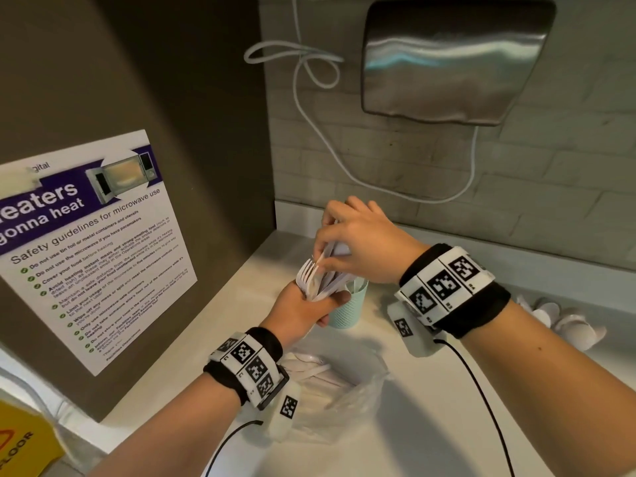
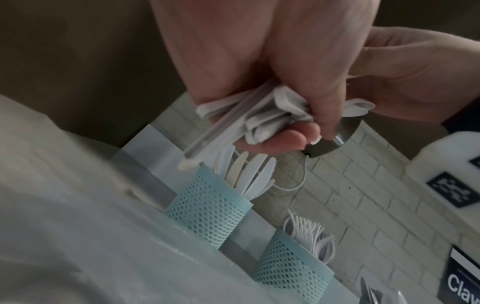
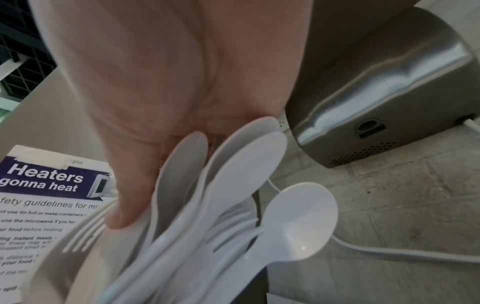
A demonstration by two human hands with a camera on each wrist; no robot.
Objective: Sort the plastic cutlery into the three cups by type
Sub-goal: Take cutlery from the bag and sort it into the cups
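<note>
My left hand grips a bundle of white plastic cutlery by the handles, with fork tines and spoon bowls pointing up. From above, my right hand pinches pieces in that bundle. The right wrist view shows spoon bowls and fork tines against my fingers. Just behind my left hand stands a mint mesh cup. In the left wrist view that cup holds knives, and a second mesh cup holds forks. A third cup is barely in view.
A clear plastic bag with more white cutlery lies on the white counter near my left wrist. Spoon bowls show behind my right wrist. A steel dispenser and white cable hang on the tiled wall; a poster-covered panel stands left.
</note>
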